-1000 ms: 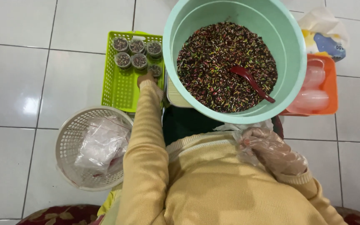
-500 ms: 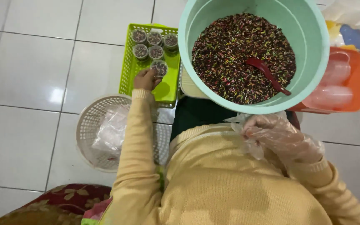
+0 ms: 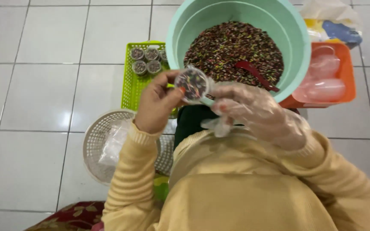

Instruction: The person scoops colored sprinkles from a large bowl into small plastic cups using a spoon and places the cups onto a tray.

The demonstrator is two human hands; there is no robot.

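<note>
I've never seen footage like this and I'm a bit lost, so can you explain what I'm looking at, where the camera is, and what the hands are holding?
There is no machine here. A person wears a camera on the head, so the picture looks straight down over a yellow sweater at their own two hands and a white tiled floor.

The left hand is bare; the right hand wears a clear plastic glove. Together they hold a small round clear cup filled with dark, multicoloured bits.

Just beyond is a big mint-green basin of the same bits, with a red scoop lying in it. To its left a green tray holds more filled cups. To its right an orange tray holds clear containers. Near the left arm sits a white basket with a plastic bag inside.
</note>
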